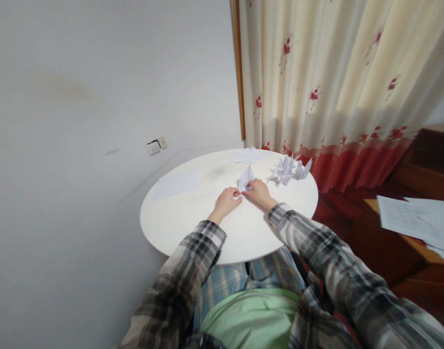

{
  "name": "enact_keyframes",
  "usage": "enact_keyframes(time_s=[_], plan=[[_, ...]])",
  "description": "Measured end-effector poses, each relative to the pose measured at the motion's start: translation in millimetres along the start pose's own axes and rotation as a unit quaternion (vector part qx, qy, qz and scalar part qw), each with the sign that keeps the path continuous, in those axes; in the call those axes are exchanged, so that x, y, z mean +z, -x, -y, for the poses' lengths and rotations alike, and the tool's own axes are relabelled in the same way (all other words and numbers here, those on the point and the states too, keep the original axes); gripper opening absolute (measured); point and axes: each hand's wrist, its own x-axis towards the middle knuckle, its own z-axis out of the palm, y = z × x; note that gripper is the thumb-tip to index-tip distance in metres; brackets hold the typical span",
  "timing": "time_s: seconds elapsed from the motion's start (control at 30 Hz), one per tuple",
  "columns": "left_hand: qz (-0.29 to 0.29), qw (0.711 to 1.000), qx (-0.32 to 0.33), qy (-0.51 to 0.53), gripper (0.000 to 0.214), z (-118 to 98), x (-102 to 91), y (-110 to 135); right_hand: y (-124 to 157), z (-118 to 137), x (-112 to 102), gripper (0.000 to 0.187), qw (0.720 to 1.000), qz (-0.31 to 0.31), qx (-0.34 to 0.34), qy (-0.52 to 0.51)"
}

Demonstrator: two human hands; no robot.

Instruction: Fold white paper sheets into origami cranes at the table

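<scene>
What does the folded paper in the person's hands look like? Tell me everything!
The folded paper is white and looks thin, with a pointed tip aimed away from the person. The left hand and right hand pinch its near end, hiding part of it. It's over the round white table; its finer creases are too small to tell.

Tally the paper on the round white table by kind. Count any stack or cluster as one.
Folded white paper piece at the left hand and right hand: 1
Flat white paper, left side and far edge: 2
Spiky folded white paper cluster, right side: 1 (pieces overlap, individual count unclear)
Total: 4
</scene>
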Motion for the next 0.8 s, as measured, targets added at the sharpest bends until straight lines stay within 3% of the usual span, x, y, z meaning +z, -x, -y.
enact_keyframes(time_s=[0.33,0.8], plan=[[-0.036,0.985,-0.145,-0.089,0.014,6.6,-5.7,0.6,2.0,0.5,2.5,0.035,1.000,0.007,-0.009,-0.021],[0.025,0.985,-0.076,-0.151,0.034,0.4,-3.8,2.9,1.3,1.1,2.7,0.033,0.999,0.015,-0.014,-0.026]])
